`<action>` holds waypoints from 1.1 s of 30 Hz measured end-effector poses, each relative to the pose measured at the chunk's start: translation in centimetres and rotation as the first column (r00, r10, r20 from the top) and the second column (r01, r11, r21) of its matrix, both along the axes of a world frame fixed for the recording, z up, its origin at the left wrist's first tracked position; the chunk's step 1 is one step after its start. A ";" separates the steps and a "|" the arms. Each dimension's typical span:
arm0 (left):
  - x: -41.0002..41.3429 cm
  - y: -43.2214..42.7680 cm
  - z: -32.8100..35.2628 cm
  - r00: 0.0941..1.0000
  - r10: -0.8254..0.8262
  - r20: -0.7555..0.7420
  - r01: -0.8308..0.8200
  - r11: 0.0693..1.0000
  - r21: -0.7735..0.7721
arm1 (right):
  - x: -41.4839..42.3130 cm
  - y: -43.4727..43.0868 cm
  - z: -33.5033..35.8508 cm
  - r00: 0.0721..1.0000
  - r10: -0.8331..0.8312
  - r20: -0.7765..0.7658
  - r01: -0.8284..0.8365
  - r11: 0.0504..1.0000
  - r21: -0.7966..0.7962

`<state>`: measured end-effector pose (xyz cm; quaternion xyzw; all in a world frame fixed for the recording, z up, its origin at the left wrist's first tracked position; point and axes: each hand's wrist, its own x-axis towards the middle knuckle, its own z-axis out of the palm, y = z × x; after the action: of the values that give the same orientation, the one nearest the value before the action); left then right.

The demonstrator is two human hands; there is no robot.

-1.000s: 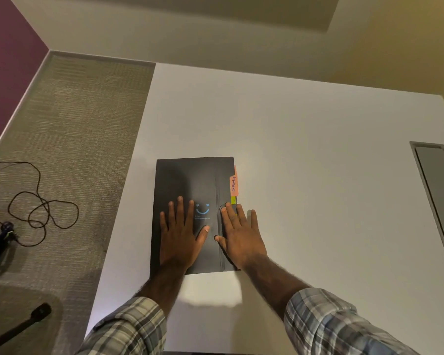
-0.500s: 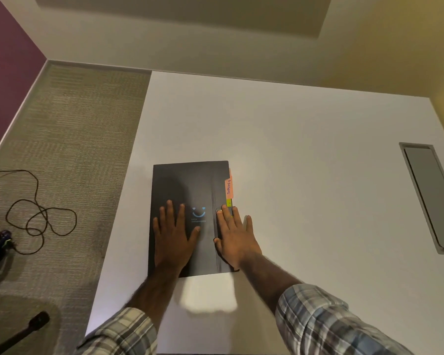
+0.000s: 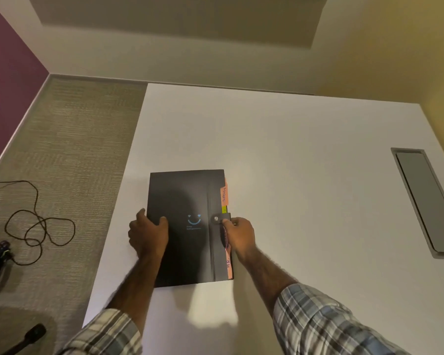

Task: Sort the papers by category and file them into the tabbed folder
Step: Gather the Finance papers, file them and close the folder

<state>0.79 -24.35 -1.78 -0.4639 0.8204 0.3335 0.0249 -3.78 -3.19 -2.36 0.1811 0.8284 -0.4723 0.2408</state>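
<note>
Gripping with the left hand (image 3: 149, 234) the left edge of the closed black tabbed folder (image 3: 185, 198), pinching with the right hand (image 3: 240, 235) its tabbed right edge beside the snap strap (image 3: 221, 217). Lying flat near the smooth white table's (image 3: 305, 155) left edge, wide bare room rightward to the recessed grey hatch (image 3: 423, 201). No longer pressed under flat spread palms as before; matte rectangular cover, orange paper tabs (image 3: 224, 193) protruding.

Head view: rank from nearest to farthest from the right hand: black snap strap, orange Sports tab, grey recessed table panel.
1. Black snap strap: touching the right hand, on the black folder's right edge.
2. Orange Sports tab: just beyond, same edge.
3. Grey recessed table panel: far to the right.
</note>
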 end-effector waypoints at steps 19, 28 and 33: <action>-13.8 20.7 3.9 0.956 -0.166 -0.241 0.256 0.874 0.414 | -10.7 25.0 4.0 0.972 -0.144 -0.187 0.171 0.976 0.132; -18.5 29.6 1.5 0.966 -0.200 -0.164 0.252 0.868 0.428 | -14.5 33.5 3.5 0.980 -0.147 -0.131 0.160 0.983 0.095; -18.5 32.0 0.7 0.970 -0.179 -0.165 0.230 0.893 0.386 | -14.7 35.0 2.5 0.979 -0.143 -0.145 0.149 0.988 0.032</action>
<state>-17.67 7.61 -1.11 -0.3380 0.7785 0.5188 0.1032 -18.51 31.83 0.14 0.2122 0.8378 -0.4826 0.1418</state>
